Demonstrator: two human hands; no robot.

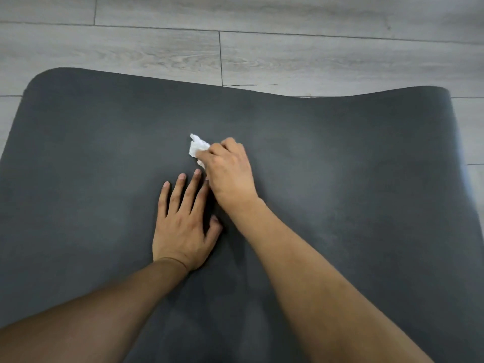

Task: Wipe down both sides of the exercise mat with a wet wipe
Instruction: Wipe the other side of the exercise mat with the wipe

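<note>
Honestly mid-wipe: right hand (230, 174) pinches the crumpled wet wipe (197, 149) on the dark exercise mat (340, 179), left hand (183, 221) flat, fingers spread, holding nothing; underside likely remains.

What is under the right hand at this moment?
A crumpled white wet wipe sticks out past the right hand, which grips it against the dark exercise mat. The hand hides the rest of the wipe.

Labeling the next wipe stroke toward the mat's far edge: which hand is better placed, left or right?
Right. The right hand grips the wet wipe on the mat, farther forward. The left hand lies flat on the mat, fingers spread, holding nothing; it probably serves better as a brace.
</note>
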